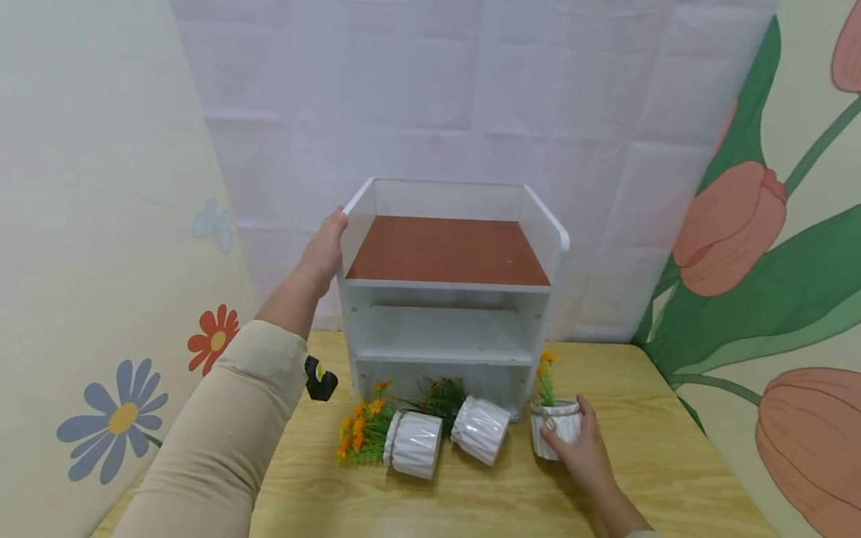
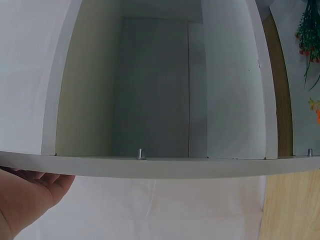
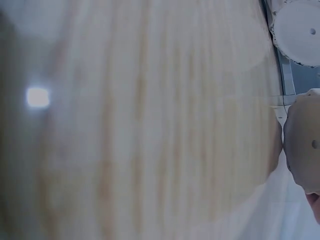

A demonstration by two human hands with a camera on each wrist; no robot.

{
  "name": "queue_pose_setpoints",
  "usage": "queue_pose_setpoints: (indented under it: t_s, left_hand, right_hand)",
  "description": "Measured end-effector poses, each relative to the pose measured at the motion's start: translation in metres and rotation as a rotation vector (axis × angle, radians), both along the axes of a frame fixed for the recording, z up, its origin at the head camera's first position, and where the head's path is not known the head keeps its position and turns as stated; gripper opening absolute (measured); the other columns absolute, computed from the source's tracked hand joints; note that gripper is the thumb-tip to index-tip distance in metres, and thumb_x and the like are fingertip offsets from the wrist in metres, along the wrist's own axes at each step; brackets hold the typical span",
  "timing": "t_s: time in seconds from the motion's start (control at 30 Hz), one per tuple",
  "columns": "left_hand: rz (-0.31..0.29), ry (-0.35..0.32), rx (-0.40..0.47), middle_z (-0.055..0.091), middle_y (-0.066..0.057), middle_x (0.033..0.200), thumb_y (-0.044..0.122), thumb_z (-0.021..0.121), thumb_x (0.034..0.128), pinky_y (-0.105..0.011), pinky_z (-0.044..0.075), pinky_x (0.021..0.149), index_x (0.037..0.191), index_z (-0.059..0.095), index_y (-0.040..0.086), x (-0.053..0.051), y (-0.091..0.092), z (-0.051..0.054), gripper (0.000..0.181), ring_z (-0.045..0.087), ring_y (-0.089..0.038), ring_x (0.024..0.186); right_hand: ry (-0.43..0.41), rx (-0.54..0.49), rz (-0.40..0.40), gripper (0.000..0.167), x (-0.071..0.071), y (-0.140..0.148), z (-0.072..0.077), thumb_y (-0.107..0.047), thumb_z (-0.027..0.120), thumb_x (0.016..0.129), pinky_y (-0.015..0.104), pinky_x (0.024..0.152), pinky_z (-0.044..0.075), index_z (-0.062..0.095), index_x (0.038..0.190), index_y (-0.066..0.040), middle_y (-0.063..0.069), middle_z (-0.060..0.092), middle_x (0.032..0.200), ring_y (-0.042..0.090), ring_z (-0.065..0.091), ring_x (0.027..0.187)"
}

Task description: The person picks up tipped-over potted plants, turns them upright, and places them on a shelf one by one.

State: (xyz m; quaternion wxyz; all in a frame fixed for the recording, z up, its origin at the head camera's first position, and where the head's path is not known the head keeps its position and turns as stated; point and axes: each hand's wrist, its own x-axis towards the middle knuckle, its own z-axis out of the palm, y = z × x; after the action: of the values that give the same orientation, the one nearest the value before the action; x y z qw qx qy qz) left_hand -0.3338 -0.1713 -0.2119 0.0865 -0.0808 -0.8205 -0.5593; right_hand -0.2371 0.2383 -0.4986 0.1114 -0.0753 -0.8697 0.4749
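Note:
My left hand [image 1: 324, 250] holds the left side panel of a white shelf unit [image 1: 444, 286] near its top edge. In the left wrist view, fingers [image 2: 60, 187] lie against the panel's outer face; the thumb is hidden there. My right hand [image 1: 587, 448] grips a white ribbed pot [image 1: 563, 423] with orange flowers [image 1: 548, 366], thumb in front. That pot is nearly upright, and its base [image 3: 304, 145] shows in the right wrist view. Two more white pots lie on their sides before the unit: one [image 1: 415, 444] with orange flowers, another [image 1: 480, 430] with dark green, red-tipped sprigs.
The unit has a brown top board [image 1: 447, 246] and white shelves below, standing on a wooden table [image 1: 471, 508] against a white cloth [image 1: 417, 97]. Metal shelf pins [image 2: 141, 154] stick out inside. Painted walls flank both sides. A black device [image 1: 321, 379] is beside the left sleeve.

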Motion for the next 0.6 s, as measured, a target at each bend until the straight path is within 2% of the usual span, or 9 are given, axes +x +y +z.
queue_pose_setpoints:
  t_s: [0.2, 0.4, 0.6]
  left_hand:
    - [-0.002, 0.005, 0.002, 0.028, -0.017, 0.156, 0.051, 0.012, 0.1034, -0.063, 0.018, 0.116, 0.159, 0.004, 0.025, 0.0012, 0.0011, 0.0009, 0.062, 0.027, -0.036, 0.142]
    - [0.013, -0.015, 0.0, 0.03, -0.016, 0.155, 0.052, 0.012, 0.1029, -0.064, 0.02, 0.116, 0.159, 0.006, 0.027, 0.0038, 0.0014, 0.0029, 0.062, 0.029, -0.035, 0.141]
    - [0.006, -0.005, -0.003, 0.032, -0.015, 0.154, 0.053, 0.011, 0.1028, -0.065, 0.02, 0.115, 0.158, 0.008, 0.027, 0.0051, 0.0012, 0.0019, 0.061, 0.03, -0.035, 0.14]
  right_hand:
    - [-0.017, 0.005, 0.01, 0.101, 0.0039, 0.0004, 0.0025, -0.034, 0.075, 0.084, 0.06, 0.106, 0.036, 0.01, 0.155, -0.003, 0.032, 0.029, 0.151, 0.048, 0.038, 0.133]
    - [-0.005, 0.007, 0.017, 0.102, 0.0039, 0.0018, 0.0013, -0.03, 0.077, 0.083, 0.057, 0.103, 0.04, 0.01, 0.154, -0.002, 0.033, 0.035, 0.149, 0.046, 0.045, 0.129]
    - [-0.025, 0.015, 0.039, 0.106, 0.0083, 0.0025, 0.0017, -0.03, 0.078, 0.082, 0.061, 0.105, 0.038, 0.007, 0.154, 0.002, 0.036, 0.032, 0.149, 0.05, 0.042, 0.131]
